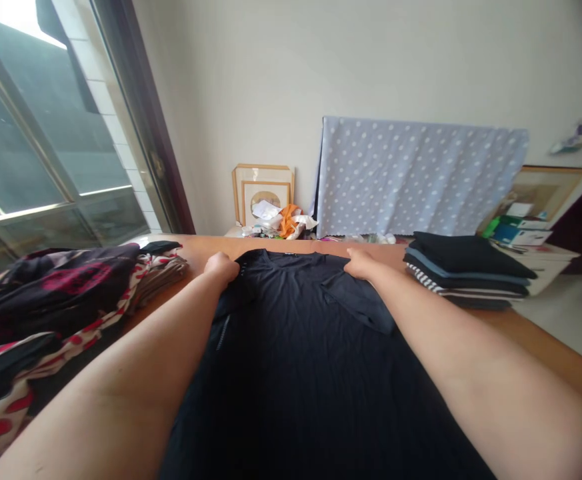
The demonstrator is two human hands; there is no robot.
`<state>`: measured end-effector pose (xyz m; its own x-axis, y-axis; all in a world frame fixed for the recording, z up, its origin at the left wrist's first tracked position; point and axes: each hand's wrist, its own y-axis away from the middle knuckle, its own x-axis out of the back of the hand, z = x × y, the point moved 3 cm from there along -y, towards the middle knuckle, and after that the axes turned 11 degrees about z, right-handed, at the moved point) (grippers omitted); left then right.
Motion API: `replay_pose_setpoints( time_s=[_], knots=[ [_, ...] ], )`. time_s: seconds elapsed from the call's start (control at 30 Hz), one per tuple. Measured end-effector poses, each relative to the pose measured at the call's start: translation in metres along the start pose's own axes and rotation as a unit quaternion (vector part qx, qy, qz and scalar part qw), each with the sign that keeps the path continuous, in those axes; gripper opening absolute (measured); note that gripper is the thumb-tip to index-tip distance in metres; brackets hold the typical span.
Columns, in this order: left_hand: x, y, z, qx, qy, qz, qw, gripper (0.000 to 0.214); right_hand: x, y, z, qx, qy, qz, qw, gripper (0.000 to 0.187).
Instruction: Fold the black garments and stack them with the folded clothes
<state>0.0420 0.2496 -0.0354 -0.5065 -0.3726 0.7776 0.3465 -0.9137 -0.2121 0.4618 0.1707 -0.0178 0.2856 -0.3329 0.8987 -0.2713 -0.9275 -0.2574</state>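
at the upper left of the frame, a big window (45,120) lets in bright light. below it, at the left edge, a messy pile of black and red clothes (45,287) lies on the wooden table (531,330), with red hearts on one piece. just beside that pile sits a folded brown cloth (163,267). far back near the middle, you can see picture frames (263,193) leaning on the wall.

your left hand (221,268) is on the top left of the black shirt (291,373), which lies flat in the middle and runs down to the bottom of the frame. your fingers curl down, but i cannot tell if they pinch the cloth. your right hand (361,264) is at the top right of the shirt, and its grip looks loose and low, but i cannot tell if it holds cloth. it seems best to keep both hands level and smooth the cloth gently.

at the right, a neat stack of folded dark clothes (471,273) sits on the table, under a dotted blue cloth (421,177) at the back.
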Motion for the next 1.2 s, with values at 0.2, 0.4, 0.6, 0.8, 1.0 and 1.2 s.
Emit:
replay_pose_setpoints(
  time_s=[0.2, 0.4, 0.6, 0.8, 1.0, 1.2],
  knots=[
    [0.014, 0.017, 0.007, -0.051, 0.011, 0.005, 0.999, 0.029, 0.002, 0.010, -0.009, 0.005, 0.015, 0.045, 0.999, 0.019],
    [0.046, 0.042, 0.017, -0.091, 0.033, 0.024, 0.995, 0.032, 0.030, 0.042, -0.020, 0.021, 0.003, 0.093, 0.995, 0.018],
    [0.101, 0.100, 0.006, -0.132, 0.066, 0.011, 0.989, 0.025, 0.086, 0.111, -0.036, 0.065, -0.001, 0.128, 0.990, 0.014],
    [0.168, 0.184, -0.035, -0.146, 0.121, -0.012, 0.982, 0.025, 0.125, 0.221, -0.032, 0.089, -0.029, 0.149, 0.984, 0.017],
    [0.234, 0.277, -0.078, -0.193, 0.155, -0.030, 0.968, 0.019, 0.156, 0.348, -0.025, 0.095, -0.061, 0.158, 0.981, 0.021],
    [0.275, 0.357, -0.113, -0.169, 0.103, -0.050, 0.979, 0.018, 0.163, 0.439, -0.011, 0.073, -0.049, 0.142, 0.986, 0.025]
  ],
)
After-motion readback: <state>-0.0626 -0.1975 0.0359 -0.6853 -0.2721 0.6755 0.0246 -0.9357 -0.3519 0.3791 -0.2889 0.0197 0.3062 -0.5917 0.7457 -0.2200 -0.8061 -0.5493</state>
